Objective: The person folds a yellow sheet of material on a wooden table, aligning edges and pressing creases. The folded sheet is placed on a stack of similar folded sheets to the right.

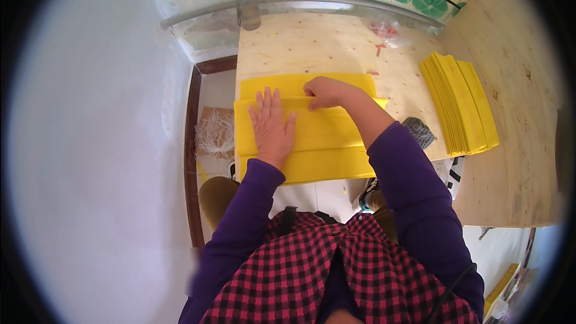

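Observation:
A folded yellow cloth (324, 132) lies across the near part of a plywood table, in layers with a raised fold along its far part. My left hand (273, 132) rests flat on its left side, fingers stretched forward and slightly apart. At the far fold, right of the left hand, my right hand (329, 92) is closed, its fingers curled down on the cloth's edge. The fingertips are partly hidden. To the right stands a neat stack of folded yellow cloths (459, 105).
A dark grey patterned bundle (418, 132) sits between the cloth and the stack. Toward the back are a clear bottle (247, 7) and a crumpled plastic bag (389, 33). A plywood panel (516, 84) borders the right; a white wall (96, 132) the left. White string (215, 134) lies on the floor.

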Demonstrator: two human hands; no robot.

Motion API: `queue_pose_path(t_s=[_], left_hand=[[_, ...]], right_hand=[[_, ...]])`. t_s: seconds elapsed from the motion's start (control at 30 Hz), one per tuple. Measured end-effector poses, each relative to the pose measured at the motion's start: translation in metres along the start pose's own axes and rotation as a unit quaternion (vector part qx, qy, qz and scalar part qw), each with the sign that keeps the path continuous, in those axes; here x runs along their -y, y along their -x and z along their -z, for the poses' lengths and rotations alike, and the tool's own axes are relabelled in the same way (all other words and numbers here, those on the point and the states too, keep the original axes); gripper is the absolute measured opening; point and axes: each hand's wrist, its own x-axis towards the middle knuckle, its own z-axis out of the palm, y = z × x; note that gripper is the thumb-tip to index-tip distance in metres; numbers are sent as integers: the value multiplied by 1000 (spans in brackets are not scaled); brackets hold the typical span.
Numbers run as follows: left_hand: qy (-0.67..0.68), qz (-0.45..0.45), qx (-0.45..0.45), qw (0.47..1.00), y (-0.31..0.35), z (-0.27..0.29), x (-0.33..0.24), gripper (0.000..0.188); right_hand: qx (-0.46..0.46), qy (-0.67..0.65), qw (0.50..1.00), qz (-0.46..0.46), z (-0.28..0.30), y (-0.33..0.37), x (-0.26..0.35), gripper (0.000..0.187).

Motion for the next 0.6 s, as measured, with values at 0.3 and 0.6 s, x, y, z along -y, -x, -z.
queue_pose_path(t_s=[0.3, 0.6], left_hand=[[64, -51, -113, 990, 22, 38, -23, 71], [621, 9, -47, 783, -40, 40, -126, 74]], right_hand=[[-163, -23, 982, 93, 12, 64, 6, 33], [-362, -403, 831, 123, 48, 189, -38, 25]])
